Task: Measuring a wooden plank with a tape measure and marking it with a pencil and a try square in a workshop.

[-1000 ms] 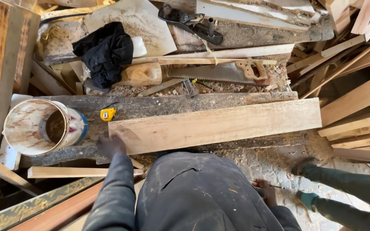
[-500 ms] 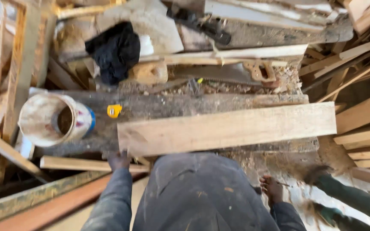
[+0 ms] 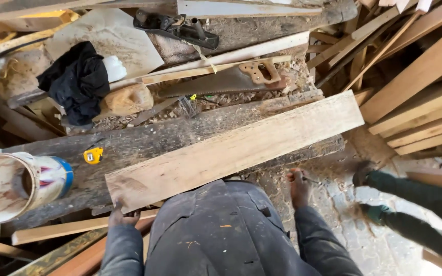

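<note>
Head view looks straight down at a long pale plank (image 3: 236, 148) lying slanted across a dark, dusty counter (image 3: 144, 140). The left hand (image 3: 123, 217) is at the plank's near left corner, fingers curled against its edge; the person's dark jacket hides most of it, so I cannot tell how tight the grip is. The right hand (image 3: 299, 188) is closed around something thin and dark, too small to make out, just below the plank. A yellow tape measure (image 3: 93, 155) sits on the counter near a paint-stained bucket (image 3: 19, 185), which is cut off at the left edge. Behind the plank lie a saw (image 3: 226, 81) and a black cloth (image 3: 78, 82). At the right, another person's green sleeves (image 3: 425, 204) reach in, their hands blurry.
</note>
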